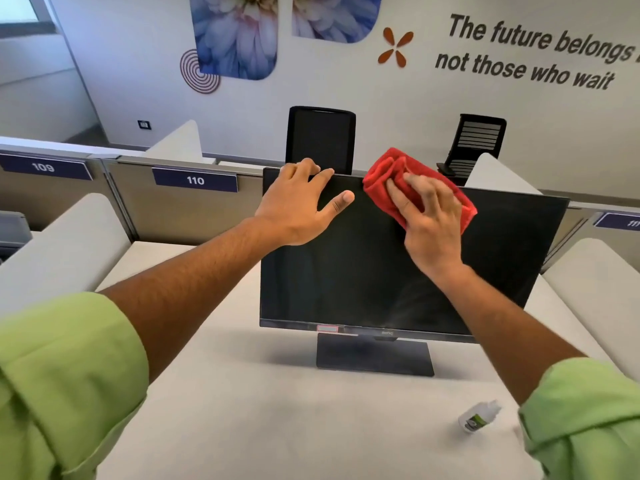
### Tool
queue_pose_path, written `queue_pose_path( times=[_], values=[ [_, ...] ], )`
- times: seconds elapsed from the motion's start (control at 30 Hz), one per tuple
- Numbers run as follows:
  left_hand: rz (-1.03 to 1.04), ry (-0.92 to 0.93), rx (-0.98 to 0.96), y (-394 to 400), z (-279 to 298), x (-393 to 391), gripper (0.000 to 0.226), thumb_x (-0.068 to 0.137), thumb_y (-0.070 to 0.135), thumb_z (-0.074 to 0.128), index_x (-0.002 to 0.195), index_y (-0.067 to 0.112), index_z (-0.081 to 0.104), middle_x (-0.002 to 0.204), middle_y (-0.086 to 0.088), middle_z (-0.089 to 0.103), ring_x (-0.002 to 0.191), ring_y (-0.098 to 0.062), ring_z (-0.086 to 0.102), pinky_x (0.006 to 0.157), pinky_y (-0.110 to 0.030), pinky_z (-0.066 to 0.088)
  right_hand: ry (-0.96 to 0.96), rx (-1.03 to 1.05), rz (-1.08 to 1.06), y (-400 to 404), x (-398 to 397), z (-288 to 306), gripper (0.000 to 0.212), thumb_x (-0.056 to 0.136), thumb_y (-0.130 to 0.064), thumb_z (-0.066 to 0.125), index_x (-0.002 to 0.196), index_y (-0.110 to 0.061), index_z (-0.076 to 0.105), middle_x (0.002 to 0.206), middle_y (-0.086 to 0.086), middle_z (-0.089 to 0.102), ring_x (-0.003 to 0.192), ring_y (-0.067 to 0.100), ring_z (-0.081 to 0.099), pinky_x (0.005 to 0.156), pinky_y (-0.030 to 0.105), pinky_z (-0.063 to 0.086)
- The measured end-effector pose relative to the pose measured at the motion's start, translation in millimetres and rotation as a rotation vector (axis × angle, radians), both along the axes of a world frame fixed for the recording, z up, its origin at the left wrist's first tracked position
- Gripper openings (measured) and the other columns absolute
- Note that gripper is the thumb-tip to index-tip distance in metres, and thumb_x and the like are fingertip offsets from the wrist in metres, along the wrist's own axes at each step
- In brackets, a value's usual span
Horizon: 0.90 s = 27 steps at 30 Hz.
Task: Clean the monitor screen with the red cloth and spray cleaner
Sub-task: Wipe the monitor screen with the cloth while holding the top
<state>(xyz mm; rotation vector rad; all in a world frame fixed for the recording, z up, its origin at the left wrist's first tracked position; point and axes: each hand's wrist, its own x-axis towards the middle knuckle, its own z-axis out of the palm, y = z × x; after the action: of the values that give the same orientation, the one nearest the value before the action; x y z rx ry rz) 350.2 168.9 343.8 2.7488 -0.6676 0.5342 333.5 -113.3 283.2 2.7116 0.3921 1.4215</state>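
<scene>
- Right hand [429, 220] is flat on the red cloth [415, 183], fingers [398, 194] spread and pressing the folded wad against the monitor [363, 265] near the top edge, roughly mid-width. Part of the cloth pokes up past the bezel.
- Left hand [298, 202] grips the top edge left of the cloth: fingers curled over the back, thumb on the glass.
- Risk one: that thumb sits right on the screen, so it probably leaves a fresh smudge where it's bracing.
- Risk two: pushing hard this high up could tilt or rock the panel on its stand [374, 355] if the left hand slackens.
- Risk three: the cloth is bunched, so only a small patch touches and streaks seem likely. There are already faint streaks lower right on the glass.
- The spray bottle [479, 415] lies on its side on the desk [277, 410], near the right sleeve, well apart from the monitor. An elbow could knock it.
- Can't tell: whether the cloth is damp, what the left fingertips are doing behind the panel, the bottle's label (blurred), and the wall text is cut off at right.
</scene>
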Motion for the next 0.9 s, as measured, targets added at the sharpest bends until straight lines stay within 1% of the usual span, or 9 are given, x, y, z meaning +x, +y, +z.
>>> queue_pose_path(
  times=[0.13, 0.27, 0.33, 0.43, 0.5, 0.63, 0.7, 0.8, 0.9],
  values=[
    [-0.015, 0.005, -0.023, 7.4, -2.0, -0.8, 0.083, 0.092, 0.077, 0.013, 0.153, 0.026, 0.035, 0.15, -0.002, 0.037, 0.142, -0.025, 0.029, 0.108, -0.046, 0.04, 0.012, 0.01, 0.07, 17.9, -25.1, -58.4, 0.05, 0.104, -0.005, 0.059, 0.145, -0.033, 0.062, 0.148, 0.001, 0.059, 0.135, 0.032, 0.053, 0.11, 0.046, 0.041],
    [-0.038, 0.021, -0.064, 9.1, -0.2, -3.0, 0.071, 0.097, 0.068, 0.017, 0.152, 0.027, 0.036, 0.149, -0.002, 0.037, 0.142, -0.025, 0.029, 0.108, -0.045, 0.039, 0.149, -0.069, 0.173, 25.2, -66.1, -133.9, 0.044, 0.111, -0.014, 0.043, 0.143, -0.037, 0.062, 0.145, -0.003, 0.061, 0.132, 0.029, 0.054, 0.103, 0.047, 0.044],
    [-0.04, 0.027, -0.074, 7.3, 1.0, -3.5, 0.068, 0.098, 0.066, 0.019, 0.151, 0.028, 0.038, 0.148, -0.002, 0.038, 0.141, -0.026, 0.029, 0.109, -0.046, 0.039, 0.236, -0.127, 0.215, 23.4, -87.6, -174.0, 0.042, 0.107, -0.015, 0.056, 0.143, -0.036, 0.063, 0.145, -0.004, 0.062, 0.132, 0.028, 0.054, 0.1, 0.046, 0.049],
    [-0.037, 0.049, -0.075, 5.3, 3.4, -1.0, 0.067, 0.098, 0.066, 0.019, 0.149, 0.028, 0.039, 0.146, -0.003, 0.039, 0.14, -0.028, 0.029, 0.109, -0.048, 0.037, 0.337, -0.177, 0.228, 20.5, -104.3, -203.9, 0.063, 0.092, -0.02, 0.08, 0.148, -0.036, 0.056, 0.151, -0.005, 0.055, 0.138, 0.027, 0.048, 0.11, 0.046, 0.049],
    [-0.031, 0.069, -0.082, 4.0, 4.8, 1.1, 0.066, 0.097, 0.067, 0.02, 0.148, 0.029, 0.039, 0.144, -0.004, 0.039, 0.139, -0.029, 0.029, 0.109, -0.049, 0.037, 0.352, -0.234, 0.248, 15.9, -99.0, -195.1, 0.066, 0.091, -0.024, 0.08, 0.15, -0.038, 0.052, 0.151, -0.005, 0.051, 0.137, 0.026, 0.048, 0.109, 0.044, 0.047],
    [-0.026, 0.075, -0.111, 1.7, 1.9, 2.7, 0.062, 0.099, 0.065, 0.021, 0.147, 0.03, 0.039, 0.141, -0.003, 0.04, 0.138, -0.029, 0.029, 0.109, -0.049, 0.038, 0.233, -0.247, 0.265, -4.0, -69.2, -140.9, 0.046, 0.105, -0.022, 0.061, 0.148, -0.037, 0.054, 0.143, -0.003, 0.055, 0.126, 0.027, 0.056, 0.096, 0.043, 0.048],
    [-0.02, 0.077, -0.138, 1.8, -0.5, 3.0, 0.057, 0.101, 0.061, 0.025, 0.146, 0.03, 0.039, 0.141, -0.003, 0.039, 0.139, -0.028, 0.029, 0.109, -0.049, 0.038, 0.151, -0.232, 0.253, -17.5, -49.9, -101.4, 0.04, 0.11, -0.019, 0.053, 0.146, -0.036, 0.056, 0.141, -0.002, 0.056, 0.124, 0.029, 0.058, 0.095, 0.045, 0.047],
    [-0.015, 0.088, -0.162, 0.3, -1.0, 3.4, 0.053, 0.102, 0.057, 0.028, 0.146, 0.03, 0.039, 0.141, -0.004, 0.039, 0.139, -0.028, 0.029, 0.111, -0.049, 0.036, 0.039, -0.214, 0.205, -43.0, -18.5, -32.9, 0.04, 0.107, -0.017, 0.06, 0.144, -0.033, 0.061, 0.138, 0.001, 0.059, 0.121, 0.032, 0.06, 0.101, 0.048, 0.048],
    [-0.01, 0.078, -0.16, -4.3, -1.2, 2.0, 0.052, 0.103, 0.056, 0.029, 0.146, 0.029, 0.038, 0.14, -0.003, 0.038, 0.138, -0.028, 0.028, 0.111, -0.049, 0.036, -0.017, -0.184, 0.131, -63.5, -2.3, 19.1, 0.042, 0.105, -0.027, 0.065, 0.146, -0.032, 0.06, 0.142, 0.003, 0.058, 0.124, 0.033, 0.055, 0.102, 0.049, 0.048]
  ],
)
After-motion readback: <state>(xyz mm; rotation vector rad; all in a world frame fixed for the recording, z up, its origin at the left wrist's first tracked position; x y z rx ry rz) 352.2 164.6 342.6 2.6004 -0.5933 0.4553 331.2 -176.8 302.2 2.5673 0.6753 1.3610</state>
